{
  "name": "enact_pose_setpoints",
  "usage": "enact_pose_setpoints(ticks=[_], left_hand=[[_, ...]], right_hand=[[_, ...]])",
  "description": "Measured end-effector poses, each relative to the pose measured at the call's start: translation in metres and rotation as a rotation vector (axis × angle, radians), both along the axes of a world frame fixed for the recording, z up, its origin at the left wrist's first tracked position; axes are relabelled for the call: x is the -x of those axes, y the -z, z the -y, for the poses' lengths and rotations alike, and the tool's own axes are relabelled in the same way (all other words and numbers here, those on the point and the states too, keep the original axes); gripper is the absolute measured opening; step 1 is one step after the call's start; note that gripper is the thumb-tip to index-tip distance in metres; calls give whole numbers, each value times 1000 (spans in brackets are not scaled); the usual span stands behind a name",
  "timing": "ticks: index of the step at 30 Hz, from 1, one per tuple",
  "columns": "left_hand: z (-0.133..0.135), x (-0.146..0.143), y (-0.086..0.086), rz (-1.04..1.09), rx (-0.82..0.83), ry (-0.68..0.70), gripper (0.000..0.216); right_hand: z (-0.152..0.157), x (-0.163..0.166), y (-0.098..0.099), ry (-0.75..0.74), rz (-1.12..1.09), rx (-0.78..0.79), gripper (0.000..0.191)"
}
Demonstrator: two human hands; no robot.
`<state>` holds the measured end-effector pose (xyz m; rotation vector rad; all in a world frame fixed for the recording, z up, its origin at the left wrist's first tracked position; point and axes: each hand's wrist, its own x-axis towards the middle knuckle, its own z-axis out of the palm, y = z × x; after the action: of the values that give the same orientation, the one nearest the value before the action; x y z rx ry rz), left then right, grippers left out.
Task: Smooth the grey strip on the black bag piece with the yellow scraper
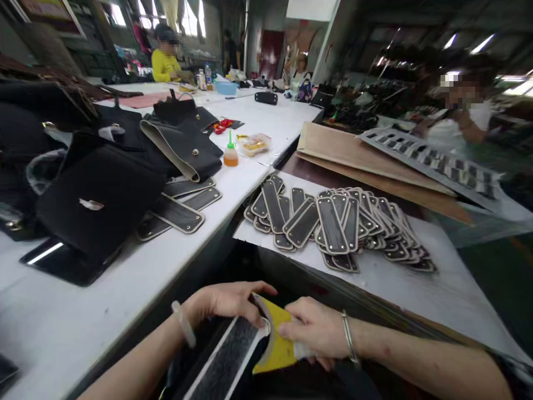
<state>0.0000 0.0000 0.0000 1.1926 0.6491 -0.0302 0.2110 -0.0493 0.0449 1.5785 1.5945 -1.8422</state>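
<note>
Yellow pad (278, 349) pinched in right hand (317, 331) fingers, low centre, touching the black strap (233, 358) end. Left hand (227, 303) fingers curl closed on strap's rounded tip. Cut strap pieces (333, 228) piled on tabletop (437, 289) beyond.

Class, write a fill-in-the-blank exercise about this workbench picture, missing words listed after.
The right hand presses a ____ sheet.
The left hand wears a pale ____ at the wrist.
The glue bottle has a ____ nozzle.
The pile of dark leather tabs lies to the ____ of the black bags.
Missing: yellow; bangle; green; right
</note>
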Motion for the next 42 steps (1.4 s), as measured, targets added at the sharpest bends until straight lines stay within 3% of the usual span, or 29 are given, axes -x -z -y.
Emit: enact_pose_setpoints(ticks=[13, 29, 35, 42], left_hand=[[4, 1, 4, 26, 67, -50, 84], [8, 1, 3, 41, 57, -65, 92], [9, -1, 5, 103, 164, -121, 96], [10, -1, 4, 134, 210, -152, 99]], right_hand=[[8, 7, -6, 18, 42, -42, 18], [25, 15, 3, 171, 24, 62, 21], [25, 18, 6, 86, -33, -213, 23], [28, 16, 19, 80, -50, -213, 23]])
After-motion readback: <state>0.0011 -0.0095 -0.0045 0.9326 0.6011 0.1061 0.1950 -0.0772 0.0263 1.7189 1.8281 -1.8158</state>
